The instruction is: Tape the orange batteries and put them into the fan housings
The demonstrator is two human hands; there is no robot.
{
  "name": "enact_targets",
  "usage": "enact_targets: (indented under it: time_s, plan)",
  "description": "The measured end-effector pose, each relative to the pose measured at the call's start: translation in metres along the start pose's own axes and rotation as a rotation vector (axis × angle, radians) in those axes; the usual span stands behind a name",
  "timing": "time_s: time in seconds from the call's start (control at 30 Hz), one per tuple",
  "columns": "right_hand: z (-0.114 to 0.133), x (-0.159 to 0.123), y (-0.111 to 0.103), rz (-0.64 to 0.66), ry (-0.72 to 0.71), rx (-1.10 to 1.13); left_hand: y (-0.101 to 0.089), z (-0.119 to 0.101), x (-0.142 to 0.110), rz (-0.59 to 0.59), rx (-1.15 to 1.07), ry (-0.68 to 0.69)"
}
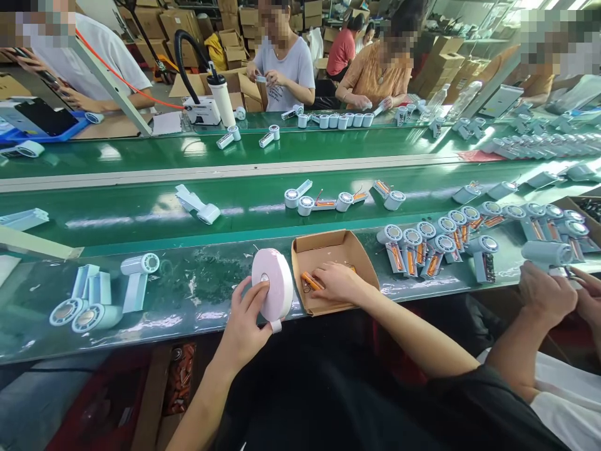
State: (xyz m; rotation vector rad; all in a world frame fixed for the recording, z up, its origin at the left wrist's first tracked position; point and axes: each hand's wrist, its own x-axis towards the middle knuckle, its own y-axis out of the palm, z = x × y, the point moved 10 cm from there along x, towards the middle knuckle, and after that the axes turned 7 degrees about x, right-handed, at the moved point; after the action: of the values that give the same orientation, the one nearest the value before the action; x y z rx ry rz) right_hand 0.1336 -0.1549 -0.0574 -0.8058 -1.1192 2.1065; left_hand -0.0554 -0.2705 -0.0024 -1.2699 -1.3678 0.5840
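My left hand (244, 326) grips a large roll of white tape (280, 285) standing on edge, its fingers on the core and the near side. A short loose tape end sticks out at the bottom of the roll, by the thumb. To the right, my right hand (342, 282) reaches into a shallow cardboard box (345, 243), with its fingers closed on an orange cylindrical battery (310, 280) with thin wires. More orange pieces lie partly hidden behind that hand. Left of the roll, several light-blue handheld fan bodies (136, 282) rest on the bench.
Many fan bodies with orange batteries (413, 250) crowd the bench right of the box. A co-worker's hands (547, 294) hold another fan body at far right. The green conveyor (248, 216) carries scattered fan parts. People sit across the line, near a white machine (203, 111).
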Motion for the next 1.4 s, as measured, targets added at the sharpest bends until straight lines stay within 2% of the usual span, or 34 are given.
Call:
enact_targets:
  time_s: [0.1, 0.27, 0.33, 0.43, 0.47, 0.6, 0.73, 0.8, 0.9, 0.97, 1.07, 1.13, 1.17, 1.23, 1.33, 1.37, 1.4]
  plan:
    - [0.005, 0.005, 0.002, 0.003, 0.01, 0.036, 0.003, -0.004, 0.0, 0.018, -0.008, 0.013]
    - [-0.015, 0.002, -0.016, -0.027, 0.079, 0.184, 0.0, -0.007, 0.0, 0.0, 0.057, 0.039]
    - [-0.013, -0.005, -0.025, -0.069, 0.015, 0.434, -0.004, -0.011, 0.0, -0.034, 0.139, 0.076]
    - [-0.005, -0.022, -0.042, -0.189, -0.117, 0.98, -0.009, -0.019, 0.001, -0.079, 0.253, 0.139]
    - [-0.003, -0.028, -0.046, -0.237, -0.136, 1.087, -0.01, -0.021, 0.002, -0.088, 0.276, 0.153]
    - [0.009, -0.048, -0.05, -0.392, -0.091, 1.053, -0.015, -0.03, 0.005, -0.12, 0.32, 0.181]
    - [0.024, -0.048, -0.038, -0.343, -0.091, 1.011, -0.018, -0.032, 0.01, -0.115, 0.325, 0.193]
    - [0.024, -0.043, -0.032, -0.312, -0.094, 1.085, -0.021, -0.031, 0.012, -0.116, 0.337, 0.192]
    - [0.021, -0.032, -0.024, -0.323, -0.076, 1.343, -0.027, -0.031, 0.016, -0.149, 0.365, 0.185]
    - [0.02, -0.026, -0.019, -0.427, -0.07, 1.521, -0.03, -0.035, 0.018, -0.197, 0.388, 0.153]
    - [0.015, -0.022, -0.014, -0.702, -0.074, 1.758, -0.028, -0.045, 0.019, -0.281, 0.395, 0.065]
    - [0.009, -0.015, -0.015, -0.751, -0.069, 1.859, -0.018, -0.046, 0.017, -0.269, 0.339, 0.011]
    - [0.001, -0.012, -0.022, -0.749, -0.069, 1.881, -0.01, -0.042, 0.015, -0.229, 0.302, -0.016]
    - [-0.03, -0.014, -0.053, -0.824, -0.097, 1.885, 0.003, -0.018, 0.008, -0.111, 0.251, -0.089]
    - [-0.102, -0.052, -0.112, -1.21, -0.203, 1.858, 0.013, 0.053, -0.012, 0.087, 0.247, -0.26]
    - [-0.121, -0.064, -0.123, -1.279, -0.221, 1.839, 0.013, 0.079, -0.017, 0.134, 0.239, -0.313]
    - [-0.134, -0.074, -0.128, -1.294, -0.221, 1.821, 0.011, 0.099, -0.019, 0.163, 0.217, -0.348]
